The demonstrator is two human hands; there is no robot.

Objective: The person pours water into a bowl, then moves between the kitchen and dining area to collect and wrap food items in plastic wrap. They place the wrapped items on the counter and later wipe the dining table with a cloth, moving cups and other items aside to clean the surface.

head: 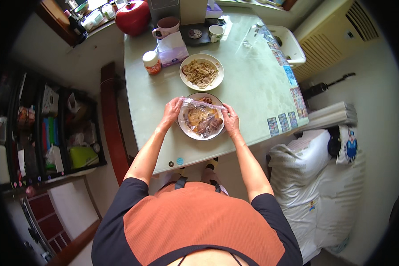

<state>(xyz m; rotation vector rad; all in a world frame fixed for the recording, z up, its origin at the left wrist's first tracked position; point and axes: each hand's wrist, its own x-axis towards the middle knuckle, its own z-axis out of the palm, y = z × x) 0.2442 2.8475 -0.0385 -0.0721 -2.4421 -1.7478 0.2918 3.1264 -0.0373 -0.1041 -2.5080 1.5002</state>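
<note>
A round white dish (187, 130) of cooked meat (208, 126) in brown sauce sits near the front edge of the table. Clear plastic film (199, 114) covers much of it, its gathered pinkish edge running across the dish. My left hand (173, 110) pinches one end of that edge at the dish's upper left. At the right rim my right hand (231, 119) grips the other end. A bit of meat shows beyond the film at the far side. Just behind stands a white bowl (220, 77) of shredded food (201, 73).
On the glass-topped table (249, 83) stand a white-lidded jar (151, 62), a tissue box (173, 53), a pink mug (168, 27), a white cup (216, 33) and a red pot (133, 16). A dark red bench (111, 123) lies left, a covered bed (316, 196) right.
</note>
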